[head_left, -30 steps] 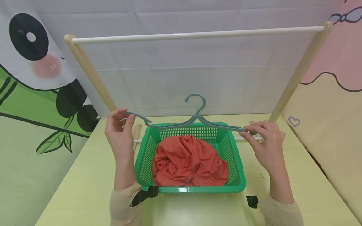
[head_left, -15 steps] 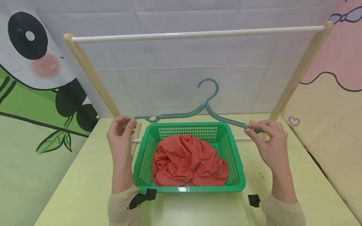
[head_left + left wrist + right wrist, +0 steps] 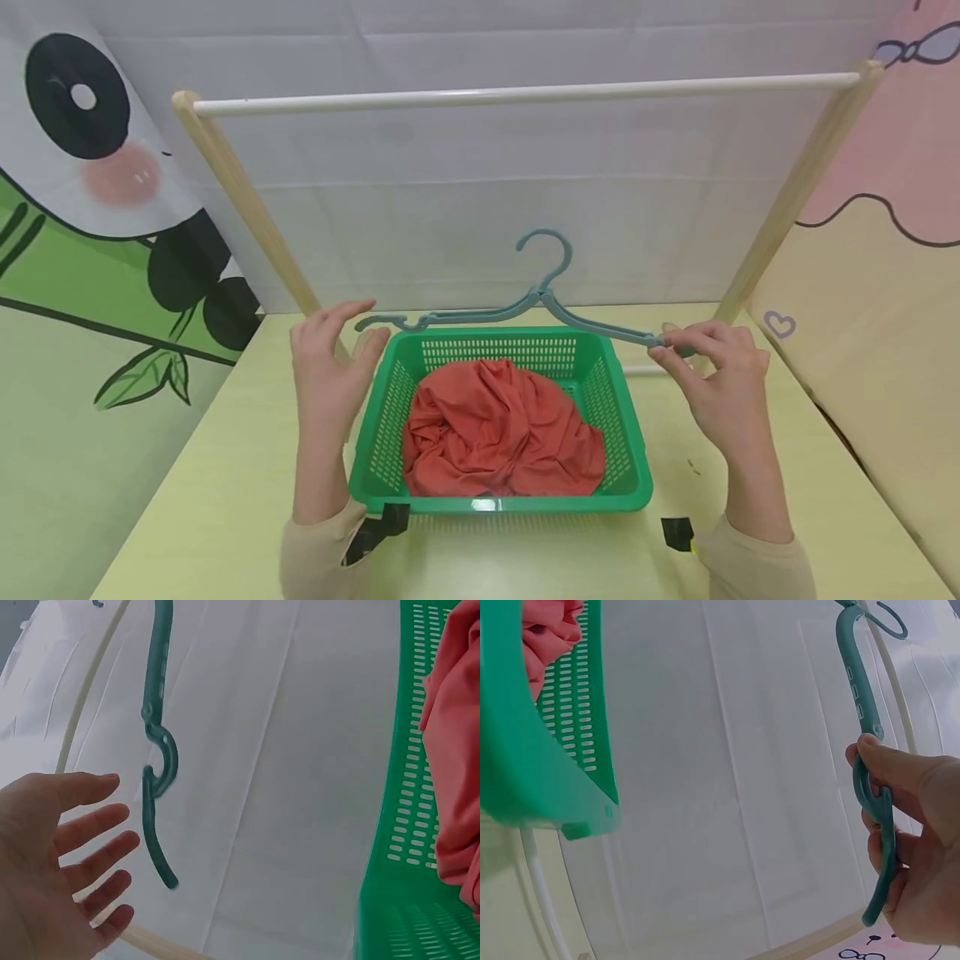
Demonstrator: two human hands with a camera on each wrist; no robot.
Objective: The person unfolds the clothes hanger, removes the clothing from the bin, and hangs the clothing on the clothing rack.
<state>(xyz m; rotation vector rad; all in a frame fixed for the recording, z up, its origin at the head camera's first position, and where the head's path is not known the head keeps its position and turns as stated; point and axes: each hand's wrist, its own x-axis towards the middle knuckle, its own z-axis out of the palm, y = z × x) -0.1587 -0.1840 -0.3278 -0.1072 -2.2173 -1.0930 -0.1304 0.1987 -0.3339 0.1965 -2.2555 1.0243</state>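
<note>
A blue-green folding clothes hanger (image 3: 480, 317) is held up over the far rim of a green basket (image 3: 498, 503), its hook pointing upward. My right hand (image 3: 712, 375) pinches the hanger's right end between thumb and fingers; the right wrist view shows the notched tip of the hanger (image 3: 886, 825) along those fingers. At the other end, my left hand (image 3: 330, 358) has its thumb and fingers spread around the free left tip. In the left wrist view, a gap separates the left hand (image 3: 67, 855) from the hanger tip (image 3: 156, 847). Crumpled red cloth (image 3: 502, 433) lies inside the basket.
A rack with a white rod (image 3: 525, 94) and wooden posts (image 3: 247, 196) stands behind the basket on the pale yellow table (image 3: 217, 500). A white sheet hangs at the back. Printed cloth panels flank both sides.
My left hand has let go of the hanger's left end and opened its fingers. The hanger rose and moved right, then dipped slightly, with the right hand still gripping it.
</note>
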